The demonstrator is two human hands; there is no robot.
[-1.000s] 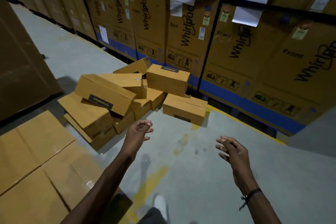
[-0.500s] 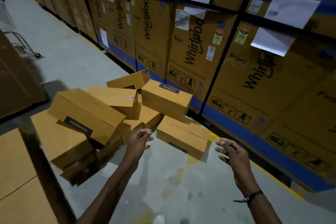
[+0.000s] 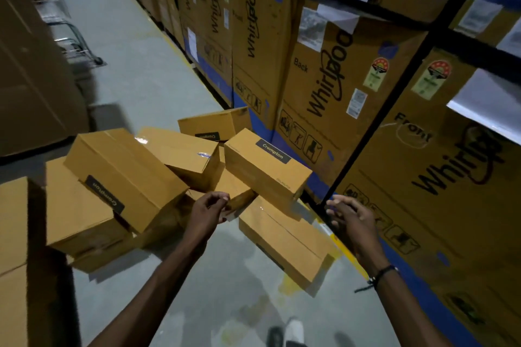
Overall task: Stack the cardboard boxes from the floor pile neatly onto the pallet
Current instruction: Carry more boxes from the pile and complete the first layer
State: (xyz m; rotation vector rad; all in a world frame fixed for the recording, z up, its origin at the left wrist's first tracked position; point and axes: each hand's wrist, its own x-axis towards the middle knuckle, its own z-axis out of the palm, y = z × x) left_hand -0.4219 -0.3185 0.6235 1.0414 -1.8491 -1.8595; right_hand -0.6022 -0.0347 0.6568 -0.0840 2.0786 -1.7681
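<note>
A wall of tall brown printed cartons (image 3: 324, 87) is being seen along the right. A jumbled pile of plain brown cardboard boxes (image 3: 127, 175) is lying on the grey concrete floor (image 3: 135, 59), with one labelled box (image 3: 265, 166) tilted on top. The left hand (image 3: 207, 213) and right hand (image 3: 352, 220) are being held out empty, fingers loosely curled, just short of the pile.

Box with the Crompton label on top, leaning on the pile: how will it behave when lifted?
The Crompton-labelled box looks stiff: crisp edges, taped shut, no sagging. It sits tilted on the lower box, so it may slide as support shifts. Its length probably calls for both the left hand and right hand. Weight can't be judged.
</note>
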